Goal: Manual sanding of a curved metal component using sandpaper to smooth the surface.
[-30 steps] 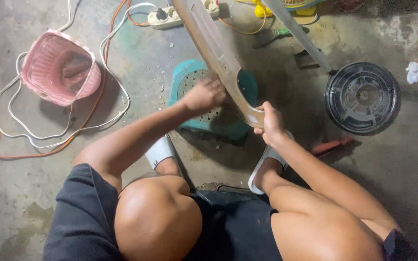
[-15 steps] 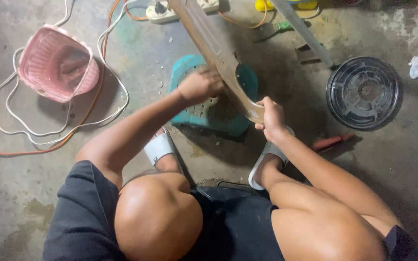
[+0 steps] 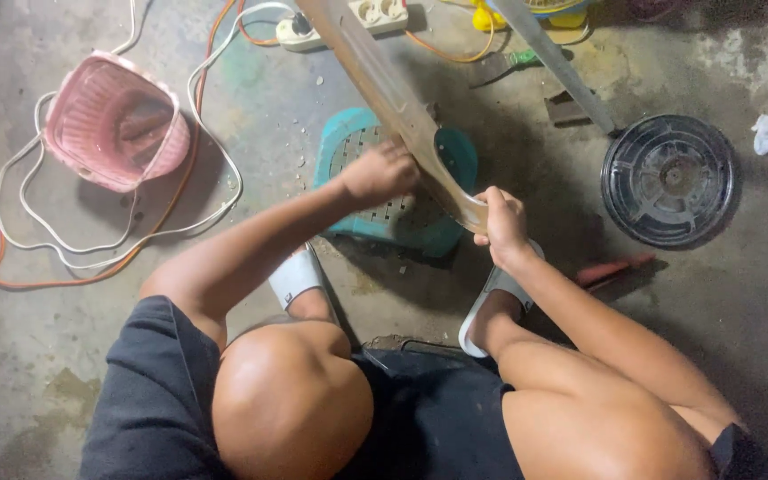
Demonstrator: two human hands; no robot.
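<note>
A long brown fan blade (image 3: 384, 84) lies slanted across a teal plastic stool (image 3: 444, 233) on the concrete floor. My left hand (image 3: 382, 173) is closed and presses on the blade's left edge above the stool; whether it holds anything is hidden. My right hand (image 3: 501, 222) grips the blade's rounded near end. My feet in white sandals (image 3: 295, 276) rest on either side of the stool.
A pink basket (image 3: 91, 142) lies at the left among white and orange cables (image 3: 126, 240). Power strips (image 3: 380, 12) sit at the top. To the right are a grey metal bar (image 3: 553, 62), a round black ribbed cover (image 3: 668, 178) and a red-handled tool (image 3: 613, 268).
My left hand slid a little up the blade and back down toward the stool's middle. My right hand kept its hold on the near end.
</note>
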